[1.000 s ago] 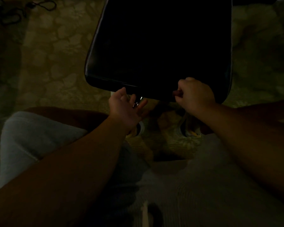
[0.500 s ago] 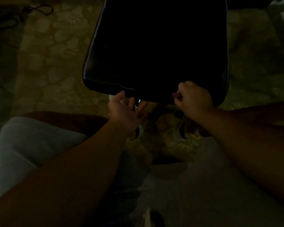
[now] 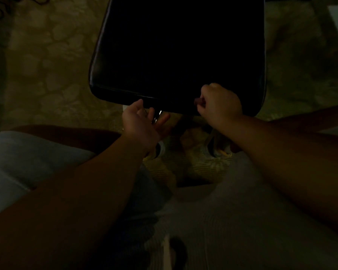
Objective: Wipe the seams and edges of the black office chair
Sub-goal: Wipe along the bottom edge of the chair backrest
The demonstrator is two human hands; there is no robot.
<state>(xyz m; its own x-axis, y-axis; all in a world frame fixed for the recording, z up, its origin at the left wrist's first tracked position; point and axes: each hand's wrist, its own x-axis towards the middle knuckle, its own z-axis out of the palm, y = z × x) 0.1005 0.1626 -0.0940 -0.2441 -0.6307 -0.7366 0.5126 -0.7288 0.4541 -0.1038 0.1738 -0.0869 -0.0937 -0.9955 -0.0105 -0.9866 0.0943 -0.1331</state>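
In a dim room, the black office chair (image 3: 176, 49) stands directly ahead of us and just above our two hands, its seat a dark slab whose near front edge (image 3: 125, 94) runs left to right across the view, catching a thin line of light along its seam. Our right hand (image 3: 220, 103) is the one on the job: it sits against that front edge toward the right corner, fingers curled tight into a fist. Something small and reddish shows at the fingertips, too dark to name; whether it is a cloth we cannot tell. Our left hand (image 3: 142, 121) hovers just below the edge, nearer the seat's middle, palm turned up and fingers loosely spread, holding nothing, with a glint of the metal lever (image 3: 157, 116) beside them. We judge that the wiping ahead follows the edge's long axis, leftward from the right fist toward the lit left corner, and the right hand is the better placed for it. Patterned carpet (image 3: 43, 61) lies on either side of the chair.
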